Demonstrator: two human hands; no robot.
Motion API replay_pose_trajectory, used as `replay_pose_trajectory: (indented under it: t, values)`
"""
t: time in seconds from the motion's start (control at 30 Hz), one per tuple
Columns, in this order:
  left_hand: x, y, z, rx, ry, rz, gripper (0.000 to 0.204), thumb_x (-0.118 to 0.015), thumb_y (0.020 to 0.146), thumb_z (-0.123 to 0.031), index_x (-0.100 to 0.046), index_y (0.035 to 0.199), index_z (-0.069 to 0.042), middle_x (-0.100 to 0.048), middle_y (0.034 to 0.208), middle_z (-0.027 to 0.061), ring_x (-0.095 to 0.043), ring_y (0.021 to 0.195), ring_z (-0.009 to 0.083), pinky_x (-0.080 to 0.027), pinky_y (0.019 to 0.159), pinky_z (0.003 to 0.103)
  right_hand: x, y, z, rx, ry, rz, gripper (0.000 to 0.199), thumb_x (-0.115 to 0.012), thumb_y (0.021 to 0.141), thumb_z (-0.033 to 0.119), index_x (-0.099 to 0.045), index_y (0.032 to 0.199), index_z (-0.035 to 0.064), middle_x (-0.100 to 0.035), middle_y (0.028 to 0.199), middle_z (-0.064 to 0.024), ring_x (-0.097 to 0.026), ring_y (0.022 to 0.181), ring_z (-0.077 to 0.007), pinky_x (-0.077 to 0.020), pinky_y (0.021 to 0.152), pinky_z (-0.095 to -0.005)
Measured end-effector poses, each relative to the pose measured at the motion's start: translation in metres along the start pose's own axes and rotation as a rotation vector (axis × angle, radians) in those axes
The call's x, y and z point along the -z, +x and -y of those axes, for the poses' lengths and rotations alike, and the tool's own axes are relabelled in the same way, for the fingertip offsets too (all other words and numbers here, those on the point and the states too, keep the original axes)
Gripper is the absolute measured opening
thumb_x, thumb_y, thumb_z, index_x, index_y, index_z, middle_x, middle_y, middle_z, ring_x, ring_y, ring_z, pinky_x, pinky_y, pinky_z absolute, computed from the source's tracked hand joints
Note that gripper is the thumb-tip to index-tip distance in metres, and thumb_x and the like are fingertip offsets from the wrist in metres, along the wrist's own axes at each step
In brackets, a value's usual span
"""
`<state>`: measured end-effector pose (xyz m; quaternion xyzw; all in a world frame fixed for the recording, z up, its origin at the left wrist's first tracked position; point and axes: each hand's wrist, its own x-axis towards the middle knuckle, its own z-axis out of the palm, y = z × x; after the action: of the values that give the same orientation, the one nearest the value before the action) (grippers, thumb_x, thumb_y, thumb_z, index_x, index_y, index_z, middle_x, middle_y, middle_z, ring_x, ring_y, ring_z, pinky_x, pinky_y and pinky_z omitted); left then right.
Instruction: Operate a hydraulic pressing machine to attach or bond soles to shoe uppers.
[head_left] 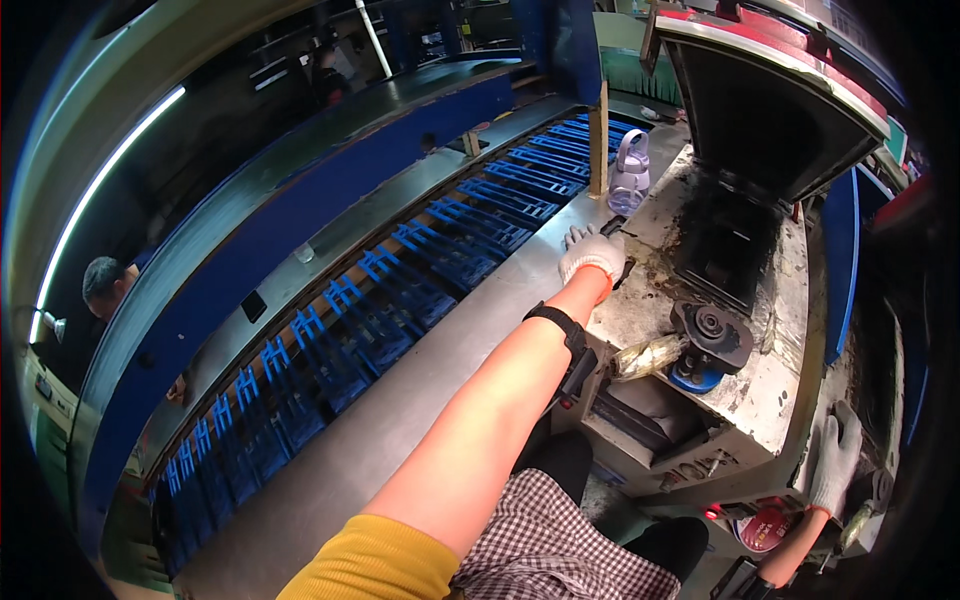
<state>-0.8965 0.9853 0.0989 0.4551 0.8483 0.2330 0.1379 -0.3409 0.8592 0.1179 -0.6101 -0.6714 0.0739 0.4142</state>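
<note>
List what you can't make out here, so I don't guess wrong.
All in the head view:
What the left hand touches with its palm: hidden by the back of its glove.
What the right hand touches with its palm: also behind its glove.
Most of the co-worker's body: hidden behind the blue beam.
Far right of the right machine: lost in the dark rim.
</note>
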Motion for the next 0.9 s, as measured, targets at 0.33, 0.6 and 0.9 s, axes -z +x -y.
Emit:
replay_pose_trajectory:
  t: [0.33, 0.6, 0.9]
  values:
    - [0.018, -0.026, -0.015, -0.065, 0.072, -0.052, 0.067, -0.033, 0.101, -0.042, -0.043, 0.152, 0.002, -0.035, 0.159, 0.0307, -0.038, 0.147, 0.0425, -0.032, 0.122, 0.044, 0.002, -0.001, 0.000, 0.015, -0.049, -0.018, 0.033, -0.061, 0.095, 0.002, -0.063, 0.127, -0.0037, -0.066, 0.127, -0.0165, -0.060, 0.120, -0.0285, -0.0432, 0.108, -0.0370]
    - [0.021, -0.018, -0.005, -0.072, -0.037, 0.055, 0.084, -0.039, 0.099, -0.054, -0.027, 0.158, 0.005, -0.022, 0.164, 0.0325, -0.019, 0.156, 0.0417, -0.016, 0.128, 0.045, 0.005, -0.002, 0.018, 0.017, -0.118, 0.012, 0.034, -0.061, 0.096, 0.007, -0.063, 0.128, -0.0028, -0.065, 0.127, -0.0179, -0.059, 0.122, -0.0308, -0.0420, 0.109, -0.0380]
    - [0.017, -0.025, -0.014, -0.062, 0.095, -0.055, 0.070, -0.032, 0.101, -0.044, -0.040, 0.154, 0.001, -0.035, 0.159, 0.0302, -0.036, 0.149, 0.0399, -0.031, 0.123, 0.043, 0.006, -0.003, 0.014, 0.033, -0.119, 0.006, 0.034, -0.061, 0.095, 0.007, -0.063, 0.128, -0.0008, -0.065, 0.127, -0.0172, -0.059, 0.122, -0.0316, -0.0422, 0.109, -0.0388]
